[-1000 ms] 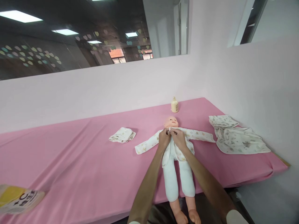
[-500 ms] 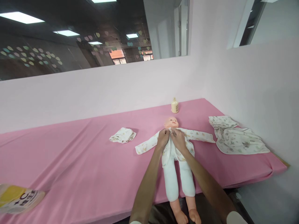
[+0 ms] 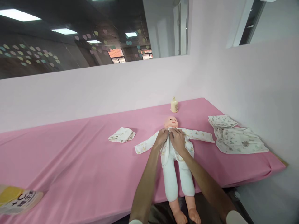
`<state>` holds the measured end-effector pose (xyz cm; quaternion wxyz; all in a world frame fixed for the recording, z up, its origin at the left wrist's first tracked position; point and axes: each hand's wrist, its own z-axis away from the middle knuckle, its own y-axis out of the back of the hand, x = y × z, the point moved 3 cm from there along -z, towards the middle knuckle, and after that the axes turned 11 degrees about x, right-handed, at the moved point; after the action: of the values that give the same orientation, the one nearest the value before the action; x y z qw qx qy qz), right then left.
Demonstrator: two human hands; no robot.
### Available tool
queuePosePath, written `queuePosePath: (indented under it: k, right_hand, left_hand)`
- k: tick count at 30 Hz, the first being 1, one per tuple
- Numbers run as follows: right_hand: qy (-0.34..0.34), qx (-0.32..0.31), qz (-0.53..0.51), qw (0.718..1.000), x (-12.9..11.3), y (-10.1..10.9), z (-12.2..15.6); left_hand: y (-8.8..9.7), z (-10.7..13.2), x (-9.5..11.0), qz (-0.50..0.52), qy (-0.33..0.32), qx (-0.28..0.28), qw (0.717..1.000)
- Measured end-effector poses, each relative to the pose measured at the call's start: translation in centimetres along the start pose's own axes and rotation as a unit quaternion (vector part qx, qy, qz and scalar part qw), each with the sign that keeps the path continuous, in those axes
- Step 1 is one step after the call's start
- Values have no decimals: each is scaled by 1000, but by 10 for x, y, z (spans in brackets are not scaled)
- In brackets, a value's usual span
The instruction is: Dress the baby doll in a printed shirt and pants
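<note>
A baby doll (image 3: 171,122) lies on its back on the pink-covered table, its bare feet past the front edge. It wears white trousers (image 3: 171,183) and a white printed jacket (image 3: 190,146), open down the front, with both sleeves spread sideways. At the neckline my left hand (image 3: 162,137) pinches one front edge of the jacket. Close beside it my right hand (image 3: 177,140) is closed on the other edge at the collar. The fingertips nearly meet, and what fastening lies between them is too small to make out.
A folded white cloth (image 3: 122,135) lies left of the doll. Behind its head stands a cream pump bottle (image 3: 174,105). Printed white cloths (image 3: 240,140) are at the right by the wall. A packet with a yellow patch (image 3: 18,199) sits at the front left of the pink table cover (image 3: 77,168).
Both hands stay at the jacket's collar, with only a slight shift of the fingers. The whole view has moved a little.
</note>
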<state>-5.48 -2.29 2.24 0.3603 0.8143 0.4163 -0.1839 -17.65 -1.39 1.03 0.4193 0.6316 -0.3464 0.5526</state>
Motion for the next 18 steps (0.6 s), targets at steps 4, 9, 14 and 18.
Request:
queuePosePath:
  k: [4,9,14,18]
  right_hand:
    - [4,-3,23,1000,-1,-1,0]
    - [-25,19,19,999,2,3,2]
    - [-32,28,42,998,4,13,16]
    - [-62,42,8,997,6,21,22]
  left_hand:
    - [-2,1,-1,19,19,-9,1000]
    - [0,5,6,16,12,-6,1000]
    - [8,30,23,-141,-83,30,986]
    - [8,51,28,-284,-118,91,947]
